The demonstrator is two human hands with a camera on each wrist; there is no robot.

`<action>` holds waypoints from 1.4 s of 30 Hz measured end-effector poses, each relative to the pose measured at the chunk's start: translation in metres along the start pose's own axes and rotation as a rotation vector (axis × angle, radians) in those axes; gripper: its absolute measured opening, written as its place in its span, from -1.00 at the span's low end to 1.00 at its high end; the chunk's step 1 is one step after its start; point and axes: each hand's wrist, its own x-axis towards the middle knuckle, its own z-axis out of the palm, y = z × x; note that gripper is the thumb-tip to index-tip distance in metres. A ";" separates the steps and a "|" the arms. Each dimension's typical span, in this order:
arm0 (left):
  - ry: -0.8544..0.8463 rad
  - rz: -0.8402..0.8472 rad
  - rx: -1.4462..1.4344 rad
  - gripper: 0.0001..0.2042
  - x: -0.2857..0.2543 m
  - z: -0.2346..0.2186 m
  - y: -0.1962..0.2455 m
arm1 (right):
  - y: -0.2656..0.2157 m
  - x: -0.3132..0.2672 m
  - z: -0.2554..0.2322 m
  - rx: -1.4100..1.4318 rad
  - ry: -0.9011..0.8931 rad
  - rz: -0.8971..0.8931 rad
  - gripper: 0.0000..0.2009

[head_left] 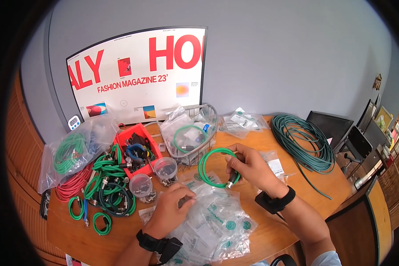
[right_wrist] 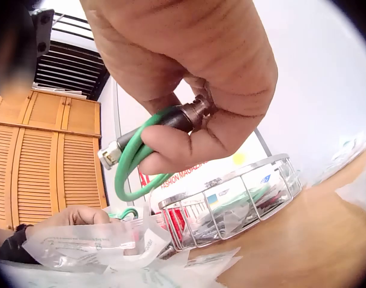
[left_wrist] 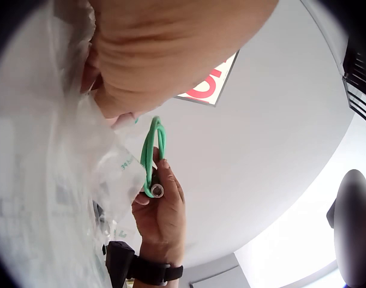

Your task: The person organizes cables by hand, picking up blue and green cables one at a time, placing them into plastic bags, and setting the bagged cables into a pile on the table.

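Observation:
My right hand [head_left: 252, 168] holds a looped green cable [head_left: 202, 165] above the table, right of the wire basket. Close up in the right wrist view, metal connectors with black sleeves, one black sleeve [right_wrist: 178, 120] between thumb and fingers, sit at the cable's ends. My left hand [head_left: 170, 210] is low over a heap of clear plastic bags [head_left: 217, 221] with green print. Its thumb and fingers are bent together at a clear bag [right_wrist: 96, 245], which stands up beside them in the right wrist view. Plastic and the palm hide those fingertips in the left wrist view.
A wire basket [head_left: 189, 153] of bagged cables stands at the back, beside a red bin [head_left: 153, 144] of parts. Two clear tubs [head_left: 141, 185] sit before it. Green cables [head_left: 103, 177] are piled left; a dark green cable coil [head_left: 303, 142] lies right.

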 end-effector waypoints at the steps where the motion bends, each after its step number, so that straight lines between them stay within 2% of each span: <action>1: 0.020 -0.040 -0.040 -0.80 0.000 0.000 0.002 | -0.001 -0.001 -0.001 0.001 0.000 0.000 -0.77; 2: 0.020 -0.041 -0.039 -0.80 0.001 0.000 0.004 | -0.001 -0.001 -0.003 -0.028 -0.059 0.012 -0.76; 4: 0.176 0.138 0.043 -0.82 0.004 -0.001 0.009 | -0.004 -0.002 -0.005 -0.058 -0.120 0.027 -0.75; 7: 0.224 0.183 0.065 -0.79 0.005 -0.003 0.019 | -0.007 -0.005 -0.010 -0.189 -0.196 -0.035 -0.74; 9: 0.204 0.153 -0.001 -0.77 0.004 -0.002 0.016 | -0.008 -0.006 -0.012 -0.321 -0.228 -0.082 -0.73; 10: 0.183 0.123 -0.066 -0.75 0.003 -0.002 0.015 | -0.008 -0.006 -0.012 -0.322 -0.229 -0.083 -0.73; 12: 0.198 0.177 -0.030 -0.75 0.005 -0.002 0.015 | -0.008 -0.006 -0.013 -0.156 -0.063 -0.050 -0.74; 13: 0.211 0.230 0.007 -0.76 0.005 -0.002 0.016 | -0.009 -0.006 -0.012 -0.156 -0.064 -0.049 -0.74; 17: 0.233 0.227 -0.013 -0.79 0.004 -0.002 0.020 | -0.010 -0.012 -0.009 -0.190 -0.028 -0.036 -0.75; 22: 0.232 0.145 -0.055 -0.84 0.004 -0.001 0.022 | -0.006 -0.017 -0.005 -0.106 -0.031 -0.038 -0.75; 24: 0.227 0.138 -0.056 -0.84 0.004 0.000 0.021 | -0.012 -0.021 -0.003 -0.261 -0.194 -0.061 -0.72; 28: 0.195 0.166 -0.050 -0.83 0.004 -0.002 0.024 | -0.009 -0.020 0.009 -0.263 -0.317 0.084 -0.65; 30: 0.200 0.184 -0.056 -0.83 0.004 -0.001 0.024 | -0.003 -0.018 0.011 -0.226 -0.362 0.122 -0.62; 32: 0.207 0.199 -0.062 -0.83 0.004 0.000 0.023 | 0.005 -0.013 0.012 0.021 -0.481 0.226 -0.61; 36: 0.251 0.251 -0.072 -0.82 0.005 0.003 0.017 | 0.021 -0.006 0.014 0.122 -0.388 0.221 -0.61; 38: 0.250 0.255 -0.085 -0.81 0.005 0.003 0.017 | 0.011 -0.009 0.014 -0.026 -0.432 0.196 -0.63; 39: 0.174 0.271 -0.111 -0.81 0.004 0.002 0.016 | 0.011 -0.010 0.015 -0.025 -0.431 0.197 -0.63; 40: 0.098 0.285 -0.137 -0.80 0.004 0.002 0.015 | 0.012 -0.010 0.019 0.010 -0.545 0.174 -0.67; 41: 0.097 0.284 -0.137 -0.80 0.004 0.001 0.017 | 0.012 -0.011 0.021 0.046 -0.659 0.151 -0.69; 42: 0.065 0.297 -0.122 -0.80 0.003 -0.001 0.021 | 0.014 -0.012 0.022 0.047 -0.659 0.151 -0.69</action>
